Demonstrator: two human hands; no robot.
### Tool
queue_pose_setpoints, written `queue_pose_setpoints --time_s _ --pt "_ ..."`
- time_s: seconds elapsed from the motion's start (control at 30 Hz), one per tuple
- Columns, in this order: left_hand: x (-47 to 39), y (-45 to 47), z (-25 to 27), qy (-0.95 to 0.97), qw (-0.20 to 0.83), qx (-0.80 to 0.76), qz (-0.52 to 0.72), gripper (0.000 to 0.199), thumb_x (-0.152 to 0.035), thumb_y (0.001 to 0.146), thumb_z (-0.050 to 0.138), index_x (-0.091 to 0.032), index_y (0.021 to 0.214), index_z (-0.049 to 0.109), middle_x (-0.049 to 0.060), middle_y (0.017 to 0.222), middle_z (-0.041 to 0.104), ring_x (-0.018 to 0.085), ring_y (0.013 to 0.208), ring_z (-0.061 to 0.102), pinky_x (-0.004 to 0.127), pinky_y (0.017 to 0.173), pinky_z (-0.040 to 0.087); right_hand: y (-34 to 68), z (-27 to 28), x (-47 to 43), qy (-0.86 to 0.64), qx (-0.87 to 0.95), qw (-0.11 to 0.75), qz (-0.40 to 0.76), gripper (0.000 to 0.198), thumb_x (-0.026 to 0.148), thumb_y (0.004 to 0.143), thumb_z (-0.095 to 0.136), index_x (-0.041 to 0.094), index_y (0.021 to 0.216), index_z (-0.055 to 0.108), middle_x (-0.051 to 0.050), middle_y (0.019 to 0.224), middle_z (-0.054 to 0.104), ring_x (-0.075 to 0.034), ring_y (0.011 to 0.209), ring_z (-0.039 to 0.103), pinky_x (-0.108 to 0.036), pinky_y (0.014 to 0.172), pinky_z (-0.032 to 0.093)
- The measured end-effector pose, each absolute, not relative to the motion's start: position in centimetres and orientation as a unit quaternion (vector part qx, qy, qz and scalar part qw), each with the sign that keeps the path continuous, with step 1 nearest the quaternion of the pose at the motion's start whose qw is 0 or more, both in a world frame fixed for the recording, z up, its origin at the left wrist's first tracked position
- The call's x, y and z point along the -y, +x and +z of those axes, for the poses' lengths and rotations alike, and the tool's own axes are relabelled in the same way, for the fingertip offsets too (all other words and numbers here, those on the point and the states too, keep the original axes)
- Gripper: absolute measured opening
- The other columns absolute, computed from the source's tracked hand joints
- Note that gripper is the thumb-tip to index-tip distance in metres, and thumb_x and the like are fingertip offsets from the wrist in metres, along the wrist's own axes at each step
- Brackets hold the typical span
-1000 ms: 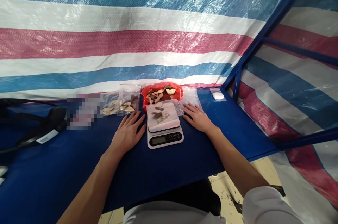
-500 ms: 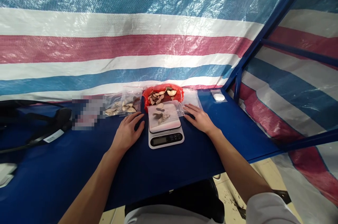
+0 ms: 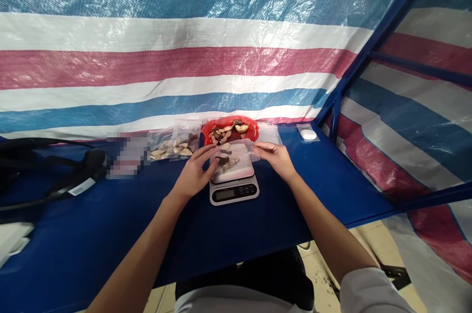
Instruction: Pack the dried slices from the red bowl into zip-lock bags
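A kitchen scale [image 3: 235,194] with a white body lies on the table, its display dark. On its platform rests a clear zip bag [image 3: 230,161] holding several dried slices, some pale and some dark brown. My left hand [image 3: 195,173] is at the bag's left side, thumb and fingers apart, with the thumb reaching over the bag. At the upper right corner, my right hand [image 3: 276,158] pinches the bag's edge between thumb and fingers. Behind the scale sits a red plastic bag [image 3: 252,130], its rim spread wide around more dried slices.
Filled clear bags [image 3: 173,148] lie to the left of the red bag. A flat clear bag [image 3: 271,132] is behind my right hand. Further right rests a white oval object [image 3: 308,134] on clear plastic. Black straps [image 3: 90,168] and a white box [image 3: 14,239] occupy the left side.
My left hand has moved right, from the tabletop onto the zip bag's left side. The right hand has closed on the bag's right corner. The view has shifted slightly.
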State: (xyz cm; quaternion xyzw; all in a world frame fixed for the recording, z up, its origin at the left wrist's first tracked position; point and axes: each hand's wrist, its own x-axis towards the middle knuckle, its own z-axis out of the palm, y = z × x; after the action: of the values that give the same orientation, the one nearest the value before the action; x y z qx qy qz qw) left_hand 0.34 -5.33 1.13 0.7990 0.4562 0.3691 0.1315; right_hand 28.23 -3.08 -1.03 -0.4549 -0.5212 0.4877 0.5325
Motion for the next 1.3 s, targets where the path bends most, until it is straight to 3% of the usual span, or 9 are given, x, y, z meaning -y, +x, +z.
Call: queue_pose_setpoints --time_s 0.27,0.57,0.73,1.0,1.13,1.3 --pt "5.0 0.8 0.9 0.810 0.140 -0.445 0.355 0.044 -0.047 0.100 0.049 -0.022 0.129 0.069 0.011 0.138 0.066 0.028 0.130 0.060 0.047 0.116 0.046 28.1 -0.9 3.2 -0.451 0.453 0.517 0.569 0.049 0.042 0.057 0.095 0.019 0.097 0.080 -0.004 0.091 0.081 -0.026 0.091 0.077 -0.041 0.080 0.067" --pt "4.6 1.4 2.0 0.804 0.129 -0.448 0.370 0.042 -0.047 0.099 0.049 -0.020 0.120 0.073 0.011 0.126 0.072 0.028 0.120 0.065 0.046 0.108 0.051 28.6 0.3 3.4 -0.435 0.515 0.487 0.555 0.041 0.040 0.059 0.093 0.020 0.093 0.080 -0.003 0.093 0.080 -0.023 0.087 0.075 -0.036 0.073 0.067" --pt "3.6 2.5 3.8 0.794 0.162 -0.461 0.361 0.044 -0.049 0.098 0.050 -0.020 0.122 0.073 0.010 0.130 0.072 0.030 0.122 0.065 0.045 0.109 0.050 28.5 2.4 2.9 -0.401 0.590 0.468 0.522 0.034 0.043 0.064 0.089 0.021 0.089 0.082 -0.003 0.093 0.080 -0.021 0.083 0.074 -0.033 0.069 0.065" --pt "1.9 4.3 7.2 0.756 0.347 -0.448 0.328 0.051 -0.057 0.094 0.055 -0.019 0.122 0.075 0.008 0.123 0.075 0.030 0.114 0.069 0.039 0.099 0.055 27.4 4.9 1.4 -0.371 0.661 0.451 0.471 0.031 0.048 0.069 0.086 0.023 0.088 0.083 -0.002 0.089 0.080 -0.022 0.079 0.074 -0.035 0.073 0.063" --pt "1.3 4.3 7.9 0.758 0.387 -0.420 0.315 0.043 -0.056 0.091 0.060 -0.024 0.111 0.079 0.004 0.111 0.078 0.029 0.106 0.070 0.039 0.092 0.057 27.3 5.2 0.7 -0.369 0.692 0.447 0.430 0.030 0.049 0.072 0.083 0.024 0.087 0.083 -0.002 0.090 0.081 -0.024 0.085 0.075 -0.035 0.078 0.061" --pt "1.4 4.2 7.0 0.739 0.408 -0.422 0.332 0.041 -0.057 0.087 0.064 -0.021 0.097 0.080 0.006 0.094 0.078 0.027 0.093 0.071 0.036 0.080 0.058 27.3 4.7 0.1 -0.364 0.698 0.457 0.414 0.029 0.046 0.074 0.082 0.023 0.092 0.083 -0.004 0.096 0.081 -0.026 0.093 0.075 -0.038 0.086 0.060"
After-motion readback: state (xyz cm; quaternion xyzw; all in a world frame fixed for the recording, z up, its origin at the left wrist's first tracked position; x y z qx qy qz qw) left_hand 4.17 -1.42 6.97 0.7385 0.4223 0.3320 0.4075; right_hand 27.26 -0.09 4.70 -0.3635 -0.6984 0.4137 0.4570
